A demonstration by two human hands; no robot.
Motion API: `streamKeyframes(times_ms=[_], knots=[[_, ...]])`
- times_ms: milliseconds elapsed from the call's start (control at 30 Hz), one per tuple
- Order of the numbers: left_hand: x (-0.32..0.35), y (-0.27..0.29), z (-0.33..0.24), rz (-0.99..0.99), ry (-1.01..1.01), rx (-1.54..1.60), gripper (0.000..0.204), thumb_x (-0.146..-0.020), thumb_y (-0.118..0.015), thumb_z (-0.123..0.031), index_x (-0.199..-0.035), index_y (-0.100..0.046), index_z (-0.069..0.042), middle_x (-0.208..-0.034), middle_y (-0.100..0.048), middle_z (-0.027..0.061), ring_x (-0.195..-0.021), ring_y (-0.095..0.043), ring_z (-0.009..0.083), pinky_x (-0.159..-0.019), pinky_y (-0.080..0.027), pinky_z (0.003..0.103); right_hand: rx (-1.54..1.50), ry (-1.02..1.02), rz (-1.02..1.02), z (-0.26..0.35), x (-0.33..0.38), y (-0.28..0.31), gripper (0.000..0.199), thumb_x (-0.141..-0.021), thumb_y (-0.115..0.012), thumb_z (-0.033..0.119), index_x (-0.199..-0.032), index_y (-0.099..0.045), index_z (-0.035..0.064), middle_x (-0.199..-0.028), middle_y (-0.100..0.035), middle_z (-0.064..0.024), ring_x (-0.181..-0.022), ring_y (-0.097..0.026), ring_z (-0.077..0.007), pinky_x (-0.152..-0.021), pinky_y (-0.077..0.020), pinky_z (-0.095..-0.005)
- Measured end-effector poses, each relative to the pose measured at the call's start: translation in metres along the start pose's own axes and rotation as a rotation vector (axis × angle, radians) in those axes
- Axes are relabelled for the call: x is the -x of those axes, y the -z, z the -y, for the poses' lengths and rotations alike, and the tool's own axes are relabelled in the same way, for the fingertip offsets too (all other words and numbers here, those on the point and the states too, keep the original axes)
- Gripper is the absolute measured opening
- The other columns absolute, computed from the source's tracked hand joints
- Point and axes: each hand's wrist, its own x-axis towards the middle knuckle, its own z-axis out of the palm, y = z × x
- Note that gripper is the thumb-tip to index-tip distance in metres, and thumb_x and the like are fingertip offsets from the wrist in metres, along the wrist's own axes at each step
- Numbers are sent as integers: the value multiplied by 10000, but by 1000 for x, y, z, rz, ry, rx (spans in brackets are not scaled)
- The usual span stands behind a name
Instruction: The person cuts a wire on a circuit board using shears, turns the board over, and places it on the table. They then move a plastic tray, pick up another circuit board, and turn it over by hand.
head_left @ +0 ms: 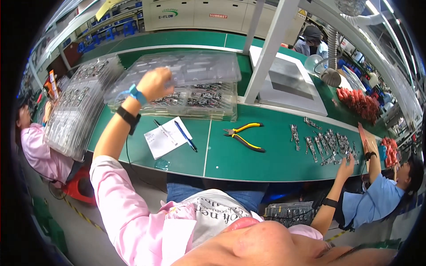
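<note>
Left hand (155, 83) fingers gripping clear plastic tray (186, 68) above stacked trays (195, 99); right hand unseen.

Factory hall. Long green surface (266, 155) with white edging; white support post (270, 48) rising from it. Cream cabinets (199, 15) along far wall. Grey floor (84, 239) with yellow-black marking tape (82, 215).

1. The left hand (155, 84), upper left of centre, grips the edge of a clear plastic tray (191, 68) lifted off a tray stack (199, 99).
2. Yellow-handled pliers (244, 136) lie at centre on the green bench (275, 159).
3. The right hand is out of frame.
</note>
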Motion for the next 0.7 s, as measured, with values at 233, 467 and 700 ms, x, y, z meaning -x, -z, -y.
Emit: streamKeyframes(times_ms=[233, 467, 700], knots=[[-29, 52, 43, -208, -85, -188, 194, -576, -584, -31, -628, -398, -35, -587, -452, 110, -562, -476, 307, -495, -394, 374, -235, 220, 144, 146, 0, 10, 327, -764, -503, 54, -1085, -506, -2, -1078, -535, -136, -1017, -491, -235, -894, -343, -314], [1, 168, -9, -362, -183, -221, 216, -554, -575, 3, -599, -368, -36, -532, -384, 90, -473, -429, 269, -430, -360, 341, -356, 344, 347, 218, 22, 17, 353, -760, -501, 35, -1110, -485, -6, -1108, -518, -110, -1063, -462, -204, -919, -320, -298], [56, 300, -78, -662, -117, -409, 347, -647, -732, -178, -920, -584, -23, -610, -487, 30, -536, -441, 77, -454, -361, 219, -662, 622, 383, 309, -13, 64, 465, -762, -563, 97, -1183, -406, -19, -1194, -447, -123, -1146, -390, -211, -980, -248, -324]])
